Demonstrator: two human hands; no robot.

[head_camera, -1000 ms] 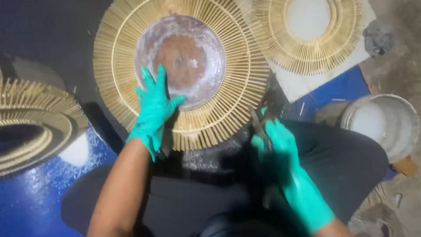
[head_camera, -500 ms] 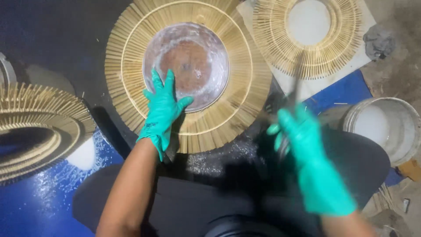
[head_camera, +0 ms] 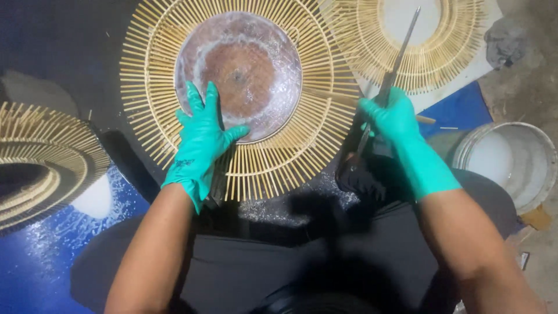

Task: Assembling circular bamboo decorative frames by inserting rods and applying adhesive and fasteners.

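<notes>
Bamboo-stick sunburst ring (head_camera: 290, 145) around a dusty round disc (head_camera: 238, 72).
Gloved left hand (head_camera: 200, 142) lies flat, open on it; right hand (head_camera: 392, 125) beside grips a slim metal blade (head_camera: 398, 52).

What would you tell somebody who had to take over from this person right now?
Left hand: flat on the round sunburst frame of sticks, fingers at the edge of the brown disc in its middle.
Right hand: gripping a long thin metal tool, tip pointing away over a second stick frame.
A third frame lies at left, a white bucket at right.
The sticks run all round the ring; what is left cannot be told.
</notes>
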